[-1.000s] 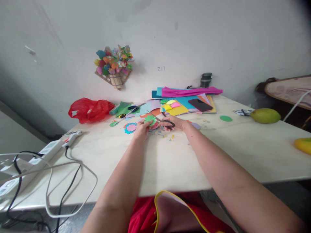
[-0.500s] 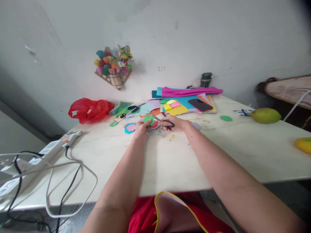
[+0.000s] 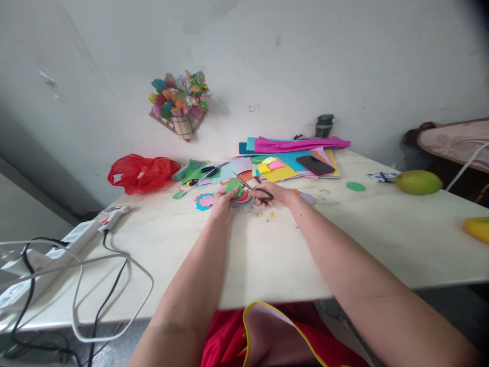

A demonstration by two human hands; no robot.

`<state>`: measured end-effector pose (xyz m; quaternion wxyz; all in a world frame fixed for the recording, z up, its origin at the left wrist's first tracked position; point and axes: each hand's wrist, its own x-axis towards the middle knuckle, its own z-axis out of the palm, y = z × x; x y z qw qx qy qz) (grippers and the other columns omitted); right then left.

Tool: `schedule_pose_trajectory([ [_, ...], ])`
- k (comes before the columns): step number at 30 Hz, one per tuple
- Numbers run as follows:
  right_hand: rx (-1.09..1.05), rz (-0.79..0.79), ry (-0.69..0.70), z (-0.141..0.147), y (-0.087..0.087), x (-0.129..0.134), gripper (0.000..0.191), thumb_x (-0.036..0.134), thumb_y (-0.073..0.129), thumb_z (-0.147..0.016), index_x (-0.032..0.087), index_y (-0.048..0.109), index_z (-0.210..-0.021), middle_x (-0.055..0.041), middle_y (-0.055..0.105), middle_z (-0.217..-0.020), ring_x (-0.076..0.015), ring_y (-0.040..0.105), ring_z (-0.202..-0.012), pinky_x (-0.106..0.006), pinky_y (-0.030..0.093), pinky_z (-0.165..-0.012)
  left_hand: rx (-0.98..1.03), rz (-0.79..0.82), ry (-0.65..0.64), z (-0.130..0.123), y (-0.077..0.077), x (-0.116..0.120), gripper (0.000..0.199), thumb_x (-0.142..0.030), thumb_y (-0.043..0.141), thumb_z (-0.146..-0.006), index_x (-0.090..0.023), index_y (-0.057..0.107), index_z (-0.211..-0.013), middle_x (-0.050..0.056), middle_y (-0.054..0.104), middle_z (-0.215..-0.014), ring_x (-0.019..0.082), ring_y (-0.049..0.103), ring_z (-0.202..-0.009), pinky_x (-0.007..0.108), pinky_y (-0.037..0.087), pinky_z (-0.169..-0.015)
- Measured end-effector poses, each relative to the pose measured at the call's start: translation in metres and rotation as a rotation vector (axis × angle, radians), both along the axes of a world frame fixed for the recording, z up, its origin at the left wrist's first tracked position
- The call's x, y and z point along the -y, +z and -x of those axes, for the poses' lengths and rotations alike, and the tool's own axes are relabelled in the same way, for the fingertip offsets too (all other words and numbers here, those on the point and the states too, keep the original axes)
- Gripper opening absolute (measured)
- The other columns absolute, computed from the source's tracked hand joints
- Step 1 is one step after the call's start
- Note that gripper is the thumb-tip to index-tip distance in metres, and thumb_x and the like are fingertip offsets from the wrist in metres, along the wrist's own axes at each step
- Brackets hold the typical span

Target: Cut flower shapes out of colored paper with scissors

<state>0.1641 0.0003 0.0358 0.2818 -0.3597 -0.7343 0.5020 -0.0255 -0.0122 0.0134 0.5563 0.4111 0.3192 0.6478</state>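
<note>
Right grip holds scissors pointing forward-left.

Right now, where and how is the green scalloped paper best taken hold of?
I'd pinch the green scalloped paper by its near left edge, coming from the left, where the left grip holds it; it looks thin, and the scissors sit at its right.
</note>
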Motion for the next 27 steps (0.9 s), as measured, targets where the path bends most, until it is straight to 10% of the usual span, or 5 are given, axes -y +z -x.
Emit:
schedule_pose_trajectory([
  [27, -0.029, 0.1, -0.01, 0.002, 0.011, 0.01, 0.027, 0.031, 0.062, -0.089, 0.013, 0.058, -0.07, 0.0011, 0.058, -0.05, -0.0057, 0.044, -0.038, -0.018, 0.029, -0.037, -0.02, 0.006, -0.034, -0.002, 0.001, 0.002, 0.038, -0.03, 0.094, -0.043, -0.014, 0.07, -0.067, 0.003, 0.07, -0.066, 0.018, 0.068, -0.062, 0.033, 0.059, -0.067],
])
